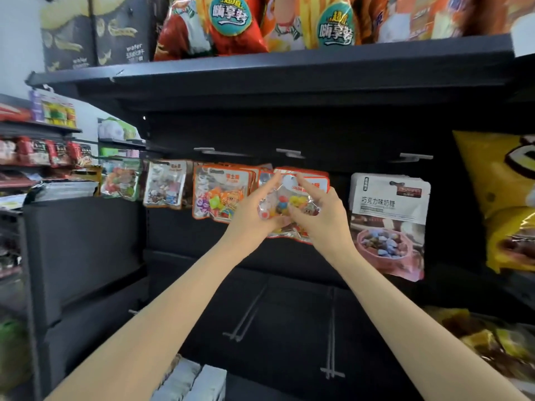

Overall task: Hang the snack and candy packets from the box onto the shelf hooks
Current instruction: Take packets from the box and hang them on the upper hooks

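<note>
Nearest, at the bottom edge, pale packets [199, 383] stand on end. Above them two bare hooks [249, 314] project from the dark back panel [289, 134] of the shelf unit, the second hook [332, 334] to the right of the first.

Both forearms reach up and forward. The left hand [254, 209] holds the left side of a clear candy packet [285, 204], its fingers [269, 183] extended up along the packet's top edge. The right hand [321, 215] holds the right side, index finger pointing up toward the header and the other fingers curled on the film. The packet sits at the front of a hanging stack of orange-edged packets [318, 180]; whether it is on its hook cannot be told.

On the same row, left of the hands, hang an orange candy stack [217, 195], a white-edged stack [165, 183] and a green one [121, 178]. To the right hangs a white chocolate-candy bag [388, 221], then a yellow bag [503, 198].

Farthest up, the top shelf [289, 65] carries large red and orange snack bags [231, 21] and dark wafer boxes [95, 33].
</note>
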### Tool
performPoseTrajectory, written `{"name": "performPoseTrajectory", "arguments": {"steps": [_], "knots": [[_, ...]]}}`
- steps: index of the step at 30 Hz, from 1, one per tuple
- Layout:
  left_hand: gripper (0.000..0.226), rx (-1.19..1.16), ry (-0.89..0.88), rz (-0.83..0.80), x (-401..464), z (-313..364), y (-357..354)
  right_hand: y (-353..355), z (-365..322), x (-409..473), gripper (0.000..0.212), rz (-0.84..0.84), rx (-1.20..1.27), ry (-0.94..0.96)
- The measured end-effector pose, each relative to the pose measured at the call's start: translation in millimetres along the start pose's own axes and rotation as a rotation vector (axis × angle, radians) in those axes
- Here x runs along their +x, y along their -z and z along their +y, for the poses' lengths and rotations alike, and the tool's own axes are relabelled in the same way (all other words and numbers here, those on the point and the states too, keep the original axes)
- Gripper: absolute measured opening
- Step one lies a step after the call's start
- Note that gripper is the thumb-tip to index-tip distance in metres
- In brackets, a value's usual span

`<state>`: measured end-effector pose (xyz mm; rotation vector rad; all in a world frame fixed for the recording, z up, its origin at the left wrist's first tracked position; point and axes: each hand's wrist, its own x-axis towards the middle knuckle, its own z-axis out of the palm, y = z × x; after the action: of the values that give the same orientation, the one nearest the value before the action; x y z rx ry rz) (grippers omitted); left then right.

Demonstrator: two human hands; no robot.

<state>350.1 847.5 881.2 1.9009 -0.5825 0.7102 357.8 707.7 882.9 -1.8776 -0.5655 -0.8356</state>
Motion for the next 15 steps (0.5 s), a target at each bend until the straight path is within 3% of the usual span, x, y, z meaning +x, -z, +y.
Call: {"name": "performPoseTrajectory", "arguments": {"steps": [15], "knots": [[0.08,-0.014,0.063,0.031,5.6,-0.6,0.6,-0.9,-8.5,8.9,0.06,-0.051,-0.083,0.005]]}}
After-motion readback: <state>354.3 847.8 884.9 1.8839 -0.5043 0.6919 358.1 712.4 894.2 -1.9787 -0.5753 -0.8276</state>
